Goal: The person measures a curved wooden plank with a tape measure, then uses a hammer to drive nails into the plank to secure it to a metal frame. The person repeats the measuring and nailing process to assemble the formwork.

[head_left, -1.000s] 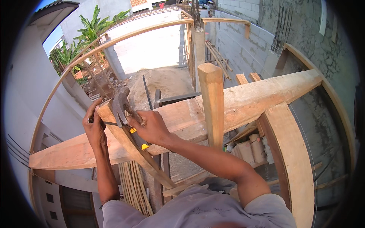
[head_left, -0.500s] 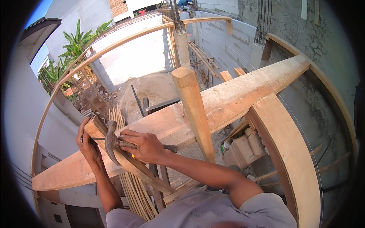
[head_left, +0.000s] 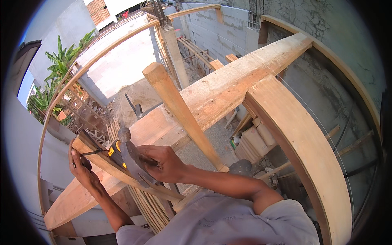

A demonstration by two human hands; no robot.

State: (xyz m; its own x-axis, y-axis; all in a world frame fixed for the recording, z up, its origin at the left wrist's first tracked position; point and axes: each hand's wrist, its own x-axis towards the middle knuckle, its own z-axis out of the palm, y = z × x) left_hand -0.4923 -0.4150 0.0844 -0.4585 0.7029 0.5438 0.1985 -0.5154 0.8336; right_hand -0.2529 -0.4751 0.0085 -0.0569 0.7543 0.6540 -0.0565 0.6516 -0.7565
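My right hand (head_left: 163,162) is closed round the handle of a claw hammer (head_left: 136,161). The dark hammer head lies over a slanting wooden post (head_left: 161,188). Beside it on the post is a yellow-and-black object (head_left: 116,153), possibly a tape measure, partly covered by the hammer. My left hand (head_left: 83,168) grips the post's upper end from the left, fingers along its side. A dark rounded thing shows by its palm, too unclear to name. Thin black cord-like lines cross the post top. Behind runs a broad wooden beam (head_left: 228,92).
An upright wooden post (head_left: 183,116) stands against the beam. A curved board form (head_left: 302,143) rises at my right, with a thin string (head_left: 326,147) beside it. Bamboo poles (head_left: 149,208) lie below left. Paper sacks (head_left: 251,143) and rubble sit underneath. Rebar (head_left: 255,16) sticks up at the back.
My right hand and the hammer have shifted down and turned, baring the yellow-and-black object. My left hand is lower and further left in the picture. The whole view has swung right.
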